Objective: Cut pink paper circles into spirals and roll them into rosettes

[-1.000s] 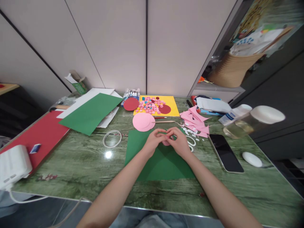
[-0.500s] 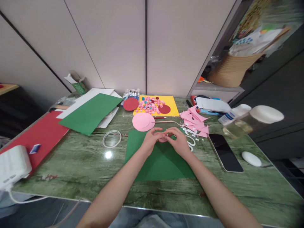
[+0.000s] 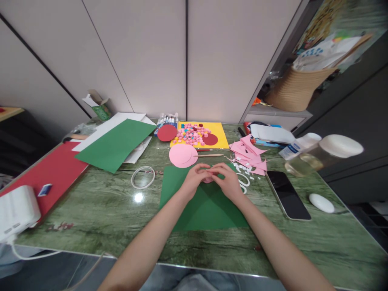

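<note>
My left hand point(image 3: 195, 179) and my right hand point(image 3: 226, 180) meet over a green sheet of paper point(image 3: 206, 210). Thumbs and fingertips of both are pinched together on a small pink paper piece point(image 3: 207, 179), mostly covered by the fingers. Just beyond my left hand lie overlapping pink paper circles point(image 3: 181, 156), with a pencil point(image 3: 209, 155) beside them. White scissors point(image 3: 244, 182) rest by my right hand, their blades hidden. Small white bits point(image 3: 242, 167) and pink paper scraps point(image 3: 248, 153) are scattered past it.
A yellow sheet point(image 3: 222, 135) carries small pink pieces and a red circle. Rightward are a phone point(image 3: 287, 196), a white mouse point(image 3: 321, 203) and a lidded jar point(image 3: 321, 155). Leftward lie a coiled cable point(image 3: 143, 178), another green sheet point(image 3: 117, 143), red paper point(image 3: 57, 169) and a white charger point(image 3: 20, 212).
My fingertips have shifted slightly on the pink paper piece, drawing closer together. Both hands stay in the same place, and the things on the table have not moved.
</note>
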Available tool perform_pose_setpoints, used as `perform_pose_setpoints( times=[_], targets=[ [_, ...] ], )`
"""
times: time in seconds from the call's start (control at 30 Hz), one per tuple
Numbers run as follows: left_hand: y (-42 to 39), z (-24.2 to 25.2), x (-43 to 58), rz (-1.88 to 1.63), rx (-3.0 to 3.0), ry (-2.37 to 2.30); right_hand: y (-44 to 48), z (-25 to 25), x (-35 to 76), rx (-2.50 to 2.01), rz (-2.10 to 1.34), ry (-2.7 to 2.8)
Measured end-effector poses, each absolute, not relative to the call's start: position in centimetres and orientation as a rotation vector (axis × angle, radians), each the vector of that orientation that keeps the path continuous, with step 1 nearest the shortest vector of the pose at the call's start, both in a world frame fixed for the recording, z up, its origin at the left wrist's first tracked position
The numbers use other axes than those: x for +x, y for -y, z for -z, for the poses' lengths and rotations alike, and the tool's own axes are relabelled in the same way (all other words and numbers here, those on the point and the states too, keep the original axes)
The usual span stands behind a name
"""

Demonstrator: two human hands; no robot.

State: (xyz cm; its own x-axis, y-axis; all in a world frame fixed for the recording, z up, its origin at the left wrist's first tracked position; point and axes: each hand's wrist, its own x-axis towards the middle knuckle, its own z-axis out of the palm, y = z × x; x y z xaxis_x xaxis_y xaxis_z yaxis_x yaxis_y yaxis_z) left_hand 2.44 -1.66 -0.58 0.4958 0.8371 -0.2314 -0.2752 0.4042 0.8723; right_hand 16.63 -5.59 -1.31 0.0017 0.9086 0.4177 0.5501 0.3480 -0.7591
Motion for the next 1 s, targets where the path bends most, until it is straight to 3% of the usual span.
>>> perform_pose_setpoints(
  times=[1.0],
  targets=[
    [1.37,0.71,2.33,-0.802,0.886,-0.822,5.64,1.27,16.53,-1.313,-0.542,1.728]
  ],
)
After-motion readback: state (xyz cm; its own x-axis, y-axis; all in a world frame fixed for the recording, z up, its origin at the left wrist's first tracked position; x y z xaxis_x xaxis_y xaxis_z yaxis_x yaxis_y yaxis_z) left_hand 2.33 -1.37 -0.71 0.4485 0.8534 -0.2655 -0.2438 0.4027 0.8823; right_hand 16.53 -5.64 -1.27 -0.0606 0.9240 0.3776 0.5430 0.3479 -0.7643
